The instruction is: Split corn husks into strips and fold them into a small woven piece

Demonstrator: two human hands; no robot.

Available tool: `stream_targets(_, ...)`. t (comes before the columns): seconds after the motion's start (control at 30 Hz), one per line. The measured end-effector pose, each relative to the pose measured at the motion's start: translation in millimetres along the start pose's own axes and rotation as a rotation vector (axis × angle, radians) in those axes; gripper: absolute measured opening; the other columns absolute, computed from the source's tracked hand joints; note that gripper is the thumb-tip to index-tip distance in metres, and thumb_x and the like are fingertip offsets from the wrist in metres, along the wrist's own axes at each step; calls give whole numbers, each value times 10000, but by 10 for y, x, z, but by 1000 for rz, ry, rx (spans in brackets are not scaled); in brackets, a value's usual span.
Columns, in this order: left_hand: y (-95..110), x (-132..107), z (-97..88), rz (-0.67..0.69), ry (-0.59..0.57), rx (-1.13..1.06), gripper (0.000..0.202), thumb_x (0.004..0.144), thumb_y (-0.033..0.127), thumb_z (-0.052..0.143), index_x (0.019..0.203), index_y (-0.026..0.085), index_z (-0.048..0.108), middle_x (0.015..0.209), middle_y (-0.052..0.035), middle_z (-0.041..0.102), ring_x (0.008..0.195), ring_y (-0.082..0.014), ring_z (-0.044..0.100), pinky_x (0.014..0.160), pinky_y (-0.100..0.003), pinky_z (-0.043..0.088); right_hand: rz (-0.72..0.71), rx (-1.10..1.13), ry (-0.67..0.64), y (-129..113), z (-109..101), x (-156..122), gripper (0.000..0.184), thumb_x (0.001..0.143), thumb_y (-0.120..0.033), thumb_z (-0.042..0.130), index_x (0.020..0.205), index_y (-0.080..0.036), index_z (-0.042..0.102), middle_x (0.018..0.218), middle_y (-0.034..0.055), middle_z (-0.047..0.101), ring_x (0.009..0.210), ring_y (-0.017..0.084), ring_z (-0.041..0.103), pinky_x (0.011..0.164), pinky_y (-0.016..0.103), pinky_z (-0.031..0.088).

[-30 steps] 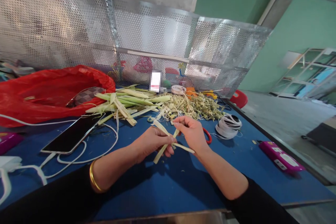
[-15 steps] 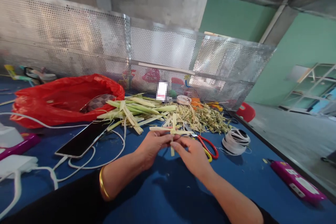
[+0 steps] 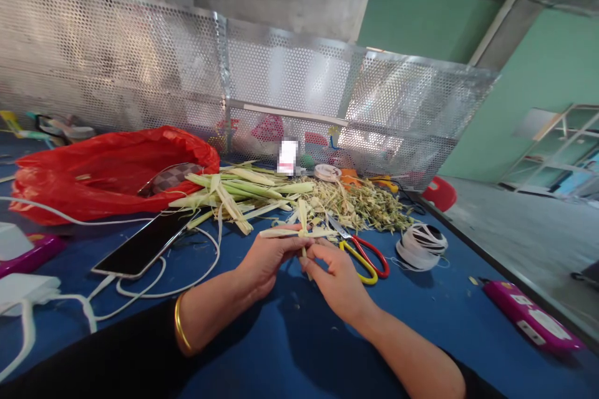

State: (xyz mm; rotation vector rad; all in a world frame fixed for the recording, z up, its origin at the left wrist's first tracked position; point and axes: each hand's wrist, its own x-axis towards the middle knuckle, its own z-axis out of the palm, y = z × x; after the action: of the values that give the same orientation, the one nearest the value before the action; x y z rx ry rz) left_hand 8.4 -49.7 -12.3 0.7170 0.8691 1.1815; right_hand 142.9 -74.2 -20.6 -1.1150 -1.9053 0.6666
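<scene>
Both hands meet over the blue table around a small cross of pale corn-husk-like strips, knotted at its centre. My left hand pinches it from the left, thumb lying near the knot. From the right, my right hand grips the strip that points down towards me, with the fingertips closed. Part of that lower strip is hidden by the fingers. Just beyond my right hand lie scissors with one red and one yellow handle. Behind the cross is a heap of long green-and-cream husk leaves.
Dried plant scraps are piled at the back. A spool of white ribbon and a purple device sit on the right. Leftward are a red plastic bag, a phone and white cables. A perforated metal screen stands behind.
The cross has tilted slightly, and my right hand's fingers have closed further over its lower strip. More of the scissors shows now. The whole view has shifted a little.
</scene>
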Motion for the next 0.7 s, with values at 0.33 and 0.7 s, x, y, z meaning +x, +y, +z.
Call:
stream_targets(0.33,172,37,-84,-56,-39,164,306,630,171,728,916,110,639,702,-56,679,650,-153,641,653,-267,508,-201,-448,314,53,-222,31,150,892,-328,518,908,-188,567,889,69,578,814,196,532,696,297,390)
stream_targets(0.7,125,-4,-65,-87,-153,388,306,627,367,757,749,126,613,626,4,581,503,-75,519,451,-182,357,-272,-687,83,83,-120,46,292,961,-232,370,706,-179,503,656,8,577,632,147,509,708,296,312)
